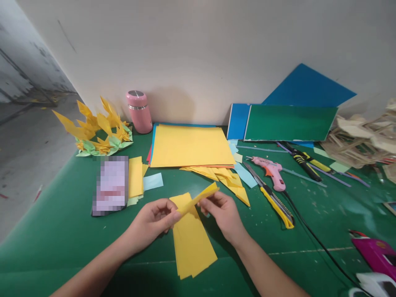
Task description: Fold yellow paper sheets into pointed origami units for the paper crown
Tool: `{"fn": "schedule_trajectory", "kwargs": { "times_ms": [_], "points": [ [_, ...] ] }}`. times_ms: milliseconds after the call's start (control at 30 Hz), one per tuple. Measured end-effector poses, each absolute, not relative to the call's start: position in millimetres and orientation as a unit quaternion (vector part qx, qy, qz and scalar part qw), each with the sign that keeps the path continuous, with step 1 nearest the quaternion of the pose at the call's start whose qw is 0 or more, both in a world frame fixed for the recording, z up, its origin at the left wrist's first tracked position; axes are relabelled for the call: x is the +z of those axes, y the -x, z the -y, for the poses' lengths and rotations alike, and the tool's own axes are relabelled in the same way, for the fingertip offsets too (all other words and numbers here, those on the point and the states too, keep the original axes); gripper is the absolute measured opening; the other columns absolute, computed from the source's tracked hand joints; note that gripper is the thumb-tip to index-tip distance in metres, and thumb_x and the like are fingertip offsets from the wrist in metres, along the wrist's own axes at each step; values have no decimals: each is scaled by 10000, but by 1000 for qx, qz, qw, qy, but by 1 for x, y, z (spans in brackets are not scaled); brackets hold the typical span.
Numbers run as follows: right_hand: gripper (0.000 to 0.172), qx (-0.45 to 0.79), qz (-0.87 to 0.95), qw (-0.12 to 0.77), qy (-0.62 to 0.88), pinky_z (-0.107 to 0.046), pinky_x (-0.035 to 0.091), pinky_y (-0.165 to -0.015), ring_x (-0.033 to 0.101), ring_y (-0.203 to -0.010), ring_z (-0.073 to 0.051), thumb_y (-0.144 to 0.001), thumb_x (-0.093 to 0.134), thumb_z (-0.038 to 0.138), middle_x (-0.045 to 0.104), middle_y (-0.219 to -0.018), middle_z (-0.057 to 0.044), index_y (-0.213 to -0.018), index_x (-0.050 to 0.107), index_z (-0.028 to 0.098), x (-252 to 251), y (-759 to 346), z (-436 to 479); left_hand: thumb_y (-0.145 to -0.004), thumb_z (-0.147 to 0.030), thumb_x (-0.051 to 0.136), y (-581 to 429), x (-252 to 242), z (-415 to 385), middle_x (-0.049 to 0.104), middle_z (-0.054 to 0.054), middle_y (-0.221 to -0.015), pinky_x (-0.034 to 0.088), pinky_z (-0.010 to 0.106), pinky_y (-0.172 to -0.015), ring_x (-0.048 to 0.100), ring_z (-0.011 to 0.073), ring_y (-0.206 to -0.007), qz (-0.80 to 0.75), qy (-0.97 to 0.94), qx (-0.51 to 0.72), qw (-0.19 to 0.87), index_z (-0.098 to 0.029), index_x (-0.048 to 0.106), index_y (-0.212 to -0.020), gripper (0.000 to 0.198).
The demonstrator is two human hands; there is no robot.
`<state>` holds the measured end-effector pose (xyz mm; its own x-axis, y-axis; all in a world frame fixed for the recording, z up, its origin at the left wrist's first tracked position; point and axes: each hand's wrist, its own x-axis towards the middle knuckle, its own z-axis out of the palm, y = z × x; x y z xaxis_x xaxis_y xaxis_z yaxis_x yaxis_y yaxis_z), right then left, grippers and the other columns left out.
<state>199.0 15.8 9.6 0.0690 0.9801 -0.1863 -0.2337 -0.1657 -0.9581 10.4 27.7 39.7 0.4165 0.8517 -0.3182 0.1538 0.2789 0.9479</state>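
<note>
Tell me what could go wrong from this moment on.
The yellow paper, pinched between the left hand and the right hand, might crease crookedly. The yellow utility knife lies on the right with its blade apparently extended, so a reaching hand could get cut. The pink glue gun lies with its nozzle near paper scraps; if hot, which I can't tell, it might mark them.

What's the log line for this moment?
left hand: holds yellow paper piece | right hand: holds same piece | beneath: yellow sheets | right side: glue gun, yellow cutter
</note>
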Motion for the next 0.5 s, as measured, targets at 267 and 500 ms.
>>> {"fn": "schedule_trajectory", "kwargs": {
  "times_ms": [267,500],
  "points": [
    [154,346,390,668,531,-231,468,-559,537,-603,-112,-785,676,342,593,-709,6,-823,617,205,5,-208,-16,-619,-511,722,-10,38,-31,507,-48,-534,363,203,-462,428,72,-456,-495,-521,293,630,-166,577,-637,374],
    [289,98,761,507,393,-337,512,-769,609,-906,-181,-885,542,121,644,-1069,-68,-1105,637,282,11,-203,-5,-621,-520,743,-10,35,-29,560,-28,-568,432,241,-538,516,108,-524,-475,-505,314,649,-163,576,-734,410]
  ]
}}
